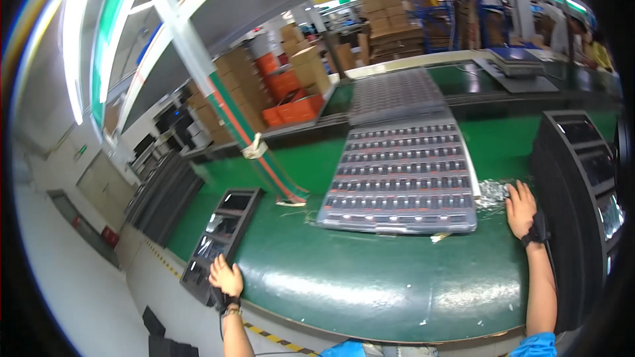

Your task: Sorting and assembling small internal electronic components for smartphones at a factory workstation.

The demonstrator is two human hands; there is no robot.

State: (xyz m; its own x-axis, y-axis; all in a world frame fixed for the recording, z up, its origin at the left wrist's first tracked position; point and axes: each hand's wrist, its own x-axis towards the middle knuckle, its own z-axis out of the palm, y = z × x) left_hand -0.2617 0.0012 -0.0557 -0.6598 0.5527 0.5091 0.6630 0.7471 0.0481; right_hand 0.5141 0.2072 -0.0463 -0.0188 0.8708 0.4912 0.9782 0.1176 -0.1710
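- Right hand [520, 208] at right of centre, palm down on the green belt [370, 277], fingers spread and apart, clamped on nothing; fingertips touching a small heap of crinkled clear wrapping [491, 193].
- Wrapping located just beside the lower right corner of the grey compartment tray [402, 178], at centre frame.
- Tray lying flat on the belt, rows of small dark parts in its slots; a second similar tray [395, 94] lying beyond it, toward upper centre.
- Left hand [227, 276] at lower left, fingers slightly curled and apart, resting on the upper edge of a dark slotted rack [221, 235] just beside the belt's left edge; gripping nothing as far as visible.
- Dark wrist straps on both wrists.
- Another dark rack [585, 178] standing at the right edge of frame, close behind the right hand.
- Taped pole [218, 92] rising diagonally from the belt toward upper left.
- Stacked cardboard boxes [390, 13] and orange crates [291, 96] in the upper centre background.
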